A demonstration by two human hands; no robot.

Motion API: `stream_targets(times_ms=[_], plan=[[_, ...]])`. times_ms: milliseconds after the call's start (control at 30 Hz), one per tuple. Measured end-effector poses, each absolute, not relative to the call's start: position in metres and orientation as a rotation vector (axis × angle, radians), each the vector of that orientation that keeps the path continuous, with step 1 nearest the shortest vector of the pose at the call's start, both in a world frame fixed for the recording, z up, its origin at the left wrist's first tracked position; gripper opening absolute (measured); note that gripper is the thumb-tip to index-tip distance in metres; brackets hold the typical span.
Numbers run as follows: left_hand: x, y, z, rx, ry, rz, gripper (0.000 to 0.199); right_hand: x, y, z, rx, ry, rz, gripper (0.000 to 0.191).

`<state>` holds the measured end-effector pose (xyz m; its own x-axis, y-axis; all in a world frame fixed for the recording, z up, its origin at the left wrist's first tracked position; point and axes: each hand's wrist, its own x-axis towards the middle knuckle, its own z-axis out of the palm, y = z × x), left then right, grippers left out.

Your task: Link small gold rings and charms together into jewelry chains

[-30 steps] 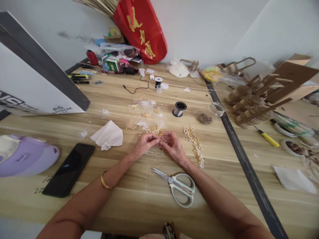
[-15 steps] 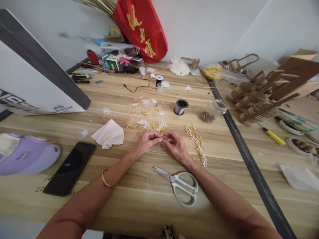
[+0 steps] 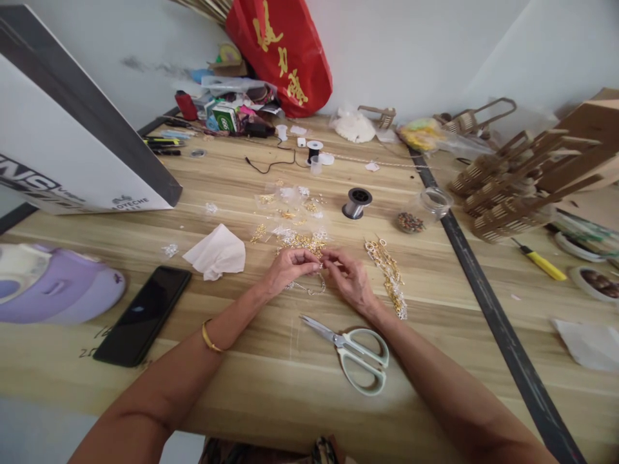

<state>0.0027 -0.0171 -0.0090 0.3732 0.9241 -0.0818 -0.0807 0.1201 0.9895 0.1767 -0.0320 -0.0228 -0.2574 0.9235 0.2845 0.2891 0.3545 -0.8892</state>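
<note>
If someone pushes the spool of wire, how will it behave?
The spool stands on its flat end, so it would probably slide rather than roll. Tipped onto its side, its round rims would likely let it roll.

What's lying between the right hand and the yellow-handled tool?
Head view: gold and silver chains beside the right hand, then wood tabletop crossed by a dark strip, before the yellow-handled tool.

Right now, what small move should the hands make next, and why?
I'd probably bring the right hand slightly closer to the left fingertips, to steady the small piece there. The left hand seems to pinch it, while the right fingertips sit just beside it. The silver chain lies just below; whether it joins the piece is too small to tell.
</note>
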Motion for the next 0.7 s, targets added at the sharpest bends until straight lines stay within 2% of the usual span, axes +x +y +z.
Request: stream_targets(times_ms=[400, 700], plan=[[-0.0030, -0.0132, -0.0129, 1.200, 0.911, 0.802, 0.029, 0.1819, -0.0269, -0.0223, -1.090, -1.814, 0.824, 0.021], [0.0004, -0.0118, -0.0163, 1.205, 0.953, 0.833, 0.023, 0.1801, -0.0263, -0.0246, -1.098, -1.821, 0.819, 0.021]])
